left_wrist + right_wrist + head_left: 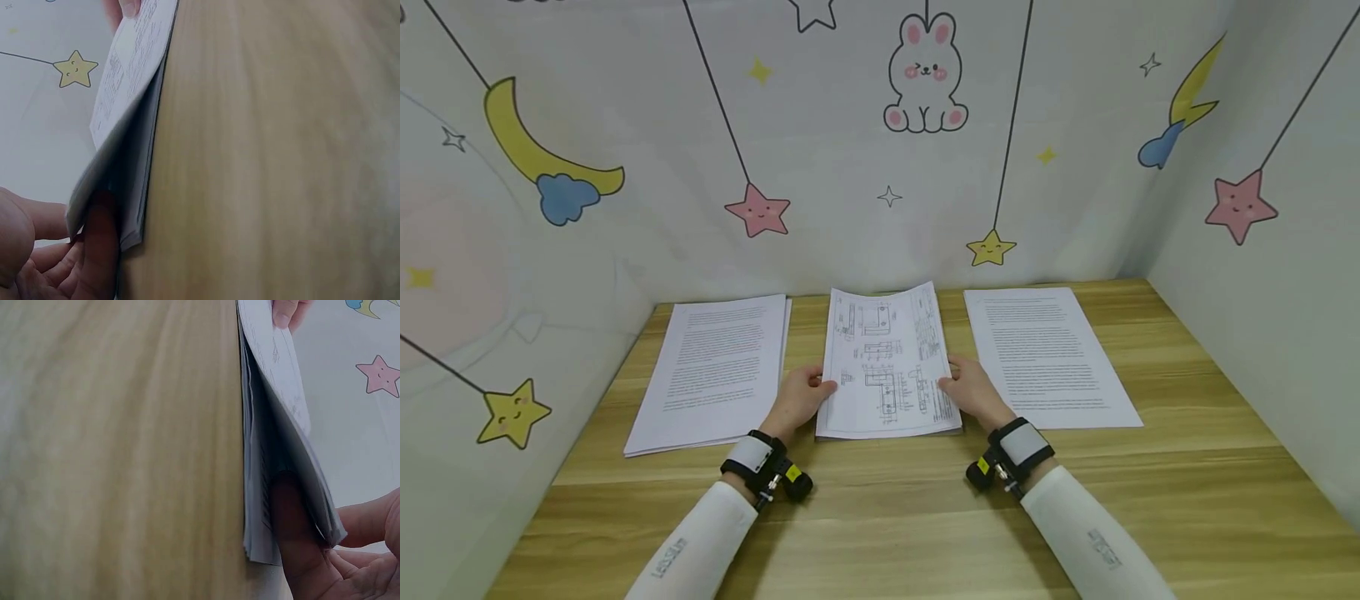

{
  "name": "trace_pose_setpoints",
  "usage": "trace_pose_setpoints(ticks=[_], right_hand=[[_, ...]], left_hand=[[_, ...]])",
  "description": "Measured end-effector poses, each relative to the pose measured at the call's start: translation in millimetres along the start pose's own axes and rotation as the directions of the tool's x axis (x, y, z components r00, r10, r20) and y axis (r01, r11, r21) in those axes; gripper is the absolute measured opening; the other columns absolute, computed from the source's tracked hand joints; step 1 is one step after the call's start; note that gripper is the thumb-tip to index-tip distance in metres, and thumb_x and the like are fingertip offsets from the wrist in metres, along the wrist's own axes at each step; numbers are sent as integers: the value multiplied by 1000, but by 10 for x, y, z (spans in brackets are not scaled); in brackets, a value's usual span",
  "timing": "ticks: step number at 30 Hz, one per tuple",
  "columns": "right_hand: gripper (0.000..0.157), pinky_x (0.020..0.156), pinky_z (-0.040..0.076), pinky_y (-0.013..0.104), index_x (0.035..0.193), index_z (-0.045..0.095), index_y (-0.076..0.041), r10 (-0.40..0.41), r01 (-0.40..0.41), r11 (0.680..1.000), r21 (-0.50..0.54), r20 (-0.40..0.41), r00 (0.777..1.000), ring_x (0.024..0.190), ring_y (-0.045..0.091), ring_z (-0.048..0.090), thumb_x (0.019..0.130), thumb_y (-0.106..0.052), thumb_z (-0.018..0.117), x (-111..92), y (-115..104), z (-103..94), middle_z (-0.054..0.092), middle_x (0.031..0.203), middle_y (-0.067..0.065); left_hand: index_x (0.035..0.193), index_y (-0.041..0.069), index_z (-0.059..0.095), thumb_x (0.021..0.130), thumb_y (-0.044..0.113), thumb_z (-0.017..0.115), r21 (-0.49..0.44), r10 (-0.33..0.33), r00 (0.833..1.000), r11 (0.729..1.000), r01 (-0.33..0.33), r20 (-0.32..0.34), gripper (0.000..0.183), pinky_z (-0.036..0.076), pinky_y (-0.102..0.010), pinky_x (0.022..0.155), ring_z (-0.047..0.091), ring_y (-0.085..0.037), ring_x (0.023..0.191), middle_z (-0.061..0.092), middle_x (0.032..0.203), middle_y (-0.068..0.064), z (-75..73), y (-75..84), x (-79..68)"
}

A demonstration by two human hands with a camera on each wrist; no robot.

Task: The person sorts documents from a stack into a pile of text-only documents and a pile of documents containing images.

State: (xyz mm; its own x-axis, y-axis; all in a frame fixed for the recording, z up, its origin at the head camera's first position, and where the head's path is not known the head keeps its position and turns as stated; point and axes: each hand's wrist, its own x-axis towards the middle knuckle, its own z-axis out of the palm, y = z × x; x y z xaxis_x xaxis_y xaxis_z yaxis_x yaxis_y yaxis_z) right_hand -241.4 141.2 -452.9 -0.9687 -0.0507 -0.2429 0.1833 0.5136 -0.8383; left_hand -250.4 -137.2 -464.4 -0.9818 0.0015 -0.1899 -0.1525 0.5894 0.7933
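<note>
- At left on the tabletop, a stack of text pages lies with sheets slightly askew; its print is too small to read, and the left wrist covers its near right corner.
- The left hand has its fingers clamped on the left edge of the drawing sheets, thumb above; the tips underneath are lost in shadow.
- Those drawing sheets are in the middle, side edges raised and bowed over lower sheets on the tabletop; how many are lifted cannot be told, and their labels blur.
- The right hand pinches the opposite edge, some fingers hidden beneath.
- At right lies a text page, partly covered by that hand; whether more lie under it is unclear.
- Both sleeves are cut off below.
</note>
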Motion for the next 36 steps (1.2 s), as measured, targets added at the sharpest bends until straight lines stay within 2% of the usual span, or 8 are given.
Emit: trace_pose_setpoints(ticks=[4, 8, 14, 17, 21, 23, 27, 36], right_hand=[[59, 78, 56, 30, 152, 36, -2, 4, -4, 1000, -28, -2, 1000, 101, 26, 69, 96, -7, 56, -6, -10, -4, 63, 129, 25], [54, 72, 53, 25, 148, 43, -4, 7, -7, 1000, -30, 8, 1000, 93, 21, 67, 96, -8, 57, -19, -19, -13, 66, 122, 21], [24, 62, 42, 23, 115, 58, 0, 5, -5, 999, -47, -4, 1000, 78, 16, 58, 97, -16, 56, -10, -17, -32, 64, 97, 12], [32, 64, 44, 25, 123, 59, -1, -1, 0, 997, -82, -23, 1000, 81, 19, 60, 98, -20, 55, -15, -9, -53, 64, 99, 13], [51, 78, 54, 34, 144, 49, -3, -49, 38, 984, -177, -58, 997, 101, 27, 66, 98, -23, 54, -41, -6, -84, 66, 121, 20], [49, 83, 55, 38, 142, 52, -2, -83, 63, 971, -230, -77, 994, 106, 31, 67, 98, -24, 54, -59, -13, -93, 67, 124, 22], [43, 79, 56, 40, 133, 59, -1, -137, 99, 949, -298, -108, 985, 101, 32, 69, 97, -23, 56, -92, -25, -95, 70, 118, 22], [39, 72, 55, 37, 129, 63, -2, -161, 94, 936, -339, -176, 971, 90, 28, 71, 96, -22, 55, -99, -81, -86, 73, 112, 20]], left_hand=[[140, -3, 52, 97, 19, 58, 46, -16, 1000, 999, 16, 1, 48, 56, -35, 86, 67, -25, 102, 67, 123, -22, -14, 34, -20], [139, -2, 54, 97, 19, 58, 74, -37, 999, 997, 37, -10, 47, 54, -31, 79, 65, -24, 98, 67, 120, -20, -11, 71, -40], [139, 2, 56, 95, 21, 60, 124, -52, 997, 991, 58, -50, 48, 47, -24, 67, 62, -22, 91, 67, 116, -16, -14, 87, -70], [138, 3, 57, 94, 21, 60, 145, -43, 997, 988, 52, -69, 47, 45, -22, 63, 62, -21, 87, 67, 115, -15, -34, 82, -83], [137, 4, 58, 95, 21, 59, 120, -33, 998, 992, 40, -61, 45, 48, -21, 56, 62, -18, 81, 66, 116, -15, -76, 48, -85], [138, 5, 58, 96, 21, 59, 91, -41, 998, 995, 45, -46, 45, 50, -21, 54, 62, -16, 75, 66, 115, -15, -101, 27, -83], [139, 5, 56, 98, 23, 57, 34, -58, 998, 998, 58, -25, 45, 51, -22, 53, 60, -12, 63, 67, 103, -13, -150, -9, -86], [136, 5, 59, 98, 26, 56, 8, -61, 998, 998, 61, -28, 44, 50, -23, 50, 58, -11, 53, 64, 70, -5, -228, -38, -133]])
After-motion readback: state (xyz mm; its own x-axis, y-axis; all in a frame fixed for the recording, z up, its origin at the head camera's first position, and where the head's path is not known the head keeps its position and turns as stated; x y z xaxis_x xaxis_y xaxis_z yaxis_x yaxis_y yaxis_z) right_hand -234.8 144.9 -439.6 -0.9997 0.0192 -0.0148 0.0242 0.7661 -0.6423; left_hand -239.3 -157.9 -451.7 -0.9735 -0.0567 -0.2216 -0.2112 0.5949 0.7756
